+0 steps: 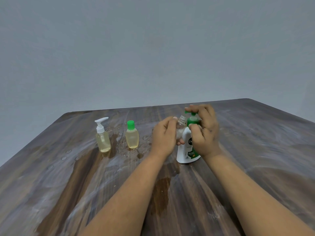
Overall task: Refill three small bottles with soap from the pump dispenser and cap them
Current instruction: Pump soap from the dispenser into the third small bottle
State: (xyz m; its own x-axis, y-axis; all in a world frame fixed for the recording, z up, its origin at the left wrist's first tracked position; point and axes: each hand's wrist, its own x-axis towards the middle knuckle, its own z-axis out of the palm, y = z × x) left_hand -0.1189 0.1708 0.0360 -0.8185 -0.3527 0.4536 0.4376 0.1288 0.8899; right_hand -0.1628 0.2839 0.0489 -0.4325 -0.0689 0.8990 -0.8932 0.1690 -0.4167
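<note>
Two small bottles of yellow soap (132, 137) stand capped at ten o'clock. Your left hand (164, 135) grips the uncapped clear bottle (181, 126) under the spout while your right hand's fingers (196, 108) press the green-and-white pump dispenser (186, 150) at one o'clock on the worktop (68, 184); filling and capping remain.

We have a single view, worn at head height, facing forward and tilted down across the counter (255, 167). It sits close: both forearms enter from the bottom edge and reach toward mid-frame. The wide lens bends the counter's far edge, and the upper half takes in a plain grey wall (153, 48). No second view overlaps it.
</note>
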